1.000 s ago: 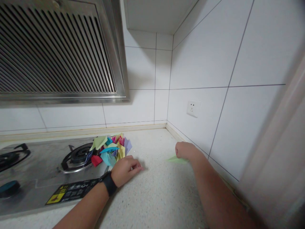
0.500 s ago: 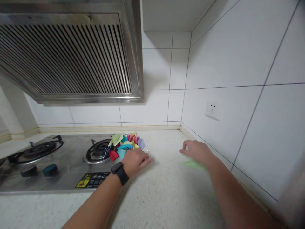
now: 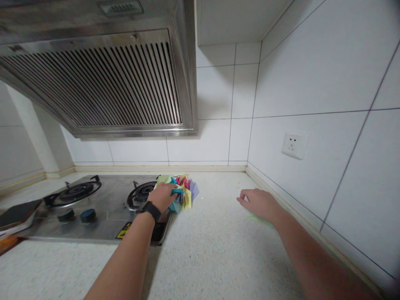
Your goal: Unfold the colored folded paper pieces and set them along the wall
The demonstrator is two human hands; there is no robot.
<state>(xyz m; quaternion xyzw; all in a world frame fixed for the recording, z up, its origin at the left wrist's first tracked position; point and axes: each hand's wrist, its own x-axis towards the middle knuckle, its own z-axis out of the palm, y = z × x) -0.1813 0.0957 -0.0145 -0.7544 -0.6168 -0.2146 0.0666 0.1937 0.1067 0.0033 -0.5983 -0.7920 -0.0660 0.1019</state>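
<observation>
A heap of folded coloured papers [image 3: 185, 191] lies at the right edge of the steel gas stove [image 3: 93, 208], half on the speckled counter [image 3: 212, 250]. My left hand [image 3: 164, 196], with a black watch on the wrist, rests on the left side of the heap, and its fingers close around a blue piece. My right hand [image 3: 261, 204] lies flat on the counter near the right wall, fingers stretched out, covering most of a light green paper [image 3: 261, 220].
A steel range hood [image 3: 103, 75] hangs low over the stove. Two burners and two knobs [image 3: 76, 215] sit left of the heap. White tiled walls meet in the corner, with a socket [image 3: 294, 144] on the right wall. A dark board [image 3: 17, 210] lies at the far left.
The view has swung left and back. My left hand moved forward from the counter onto the paper heap. My right hand opened flat over the green paper.
</observation>
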